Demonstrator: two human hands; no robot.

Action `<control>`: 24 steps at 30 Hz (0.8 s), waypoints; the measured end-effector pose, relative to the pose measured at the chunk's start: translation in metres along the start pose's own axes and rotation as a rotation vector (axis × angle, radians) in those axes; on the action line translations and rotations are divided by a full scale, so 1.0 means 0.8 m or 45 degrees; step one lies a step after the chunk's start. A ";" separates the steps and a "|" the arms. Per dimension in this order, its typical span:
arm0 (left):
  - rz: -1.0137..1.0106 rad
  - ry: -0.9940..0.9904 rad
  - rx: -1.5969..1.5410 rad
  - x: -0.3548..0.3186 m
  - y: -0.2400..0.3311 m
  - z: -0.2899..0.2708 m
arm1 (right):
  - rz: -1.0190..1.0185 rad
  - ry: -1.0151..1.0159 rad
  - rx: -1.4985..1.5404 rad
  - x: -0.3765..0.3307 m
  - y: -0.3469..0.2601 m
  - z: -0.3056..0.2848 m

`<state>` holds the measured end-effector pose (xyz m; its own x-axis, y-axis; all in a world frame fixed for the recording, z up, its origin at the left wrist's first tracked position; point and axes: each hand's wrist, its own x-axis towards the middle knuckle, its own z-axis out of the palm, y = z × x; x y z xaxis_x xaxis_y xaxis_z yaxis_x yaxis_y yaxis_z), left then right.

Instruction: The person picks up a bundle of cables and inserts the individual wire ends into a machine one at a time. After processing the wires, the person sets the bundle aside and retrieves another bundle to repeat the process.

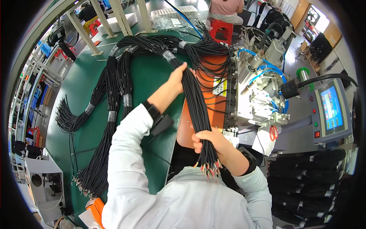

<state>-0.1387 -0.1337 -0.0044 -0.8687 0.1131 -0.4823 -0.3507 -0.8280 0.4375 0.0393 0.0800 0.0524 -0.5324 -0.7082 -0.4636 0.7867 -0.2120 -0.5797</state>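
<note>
A thick bundle of black cables point(195, 100) runs down toward my body between both hands. My left hand point(177, 79) is wrapped round its upper part, just below a band of clear wrap point(168, 55). Lower down, my right hand point(213, 140) grips the same bundle near its end, thumb across the front. Below that hand the stripped wire ends point(209, 168) fan out, showing red, white and copper-coloured tips. The bundle's far part joins other black cables lying across the green table.
More wrapped cable bundles point(110, 87) lie on the green table point(152, 82) at left. An orange-brown board point(185, 129) adjoins a machine with blue air hoses point(263, 68). Right of it stand a touchscreen panel point(331, 107) and stacked cable bundles point(305, 183). A person point(227, 9) sits beyond the table.
</note>
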 end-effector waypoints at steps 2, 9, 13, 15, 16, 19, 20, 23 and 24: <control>0.065 -0.004 -0.030 0.037 0.034 -0.004 | -0.016 0.005 -0.045 -0.012 0.005 0.005; 0.594 0.154 0.114 0.079 0.131 0.011 | -0.140 0.003 -0.199 -0.031 0.000 0.000; 0.652 0.184 -0.019 0.083 0.212 -0.015 | -0.165 -0.087 -0.189 -0.044 0.006 0.005; 0.775 0.199 0.171 0.077 0.179 0.015 | -0.215 -0.028 -0.202 -0.042 0.007 -0.002; 0.929 0.217 0.353 0.061 0.165 0.040 | -0.245 -0.004 -0.214 -0.039 0.005 -0.005; 1.264 0.194 0.683 0.019 0.182 0.088 | -0.223 -0.029 -0.304 -0.027 0.003 -0.007; 1.402 0.138 0.843 0.012 0.185 0.096 | -0.202 -0.032 -0.338 -0.026 0.006 -0.006; 1.517 0.267 1.437 0.015 0.210 0.066 | -0.165 0.059 -0.166 0.004 -0.014 0.011; 1.457 0.463 1.863 0.021 0.227 0.039 | -0.143 0.102 -0.084 0.012 -0.018 0.016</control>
<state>-0.2277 -0.2653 0.0905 -0.8298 -0.3456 0.4382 0.1125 0.6656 0.7378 0.0269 0.0674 0.0647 -0.6416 -0.6258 -0.4436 0.6998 -0.2406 -0.6726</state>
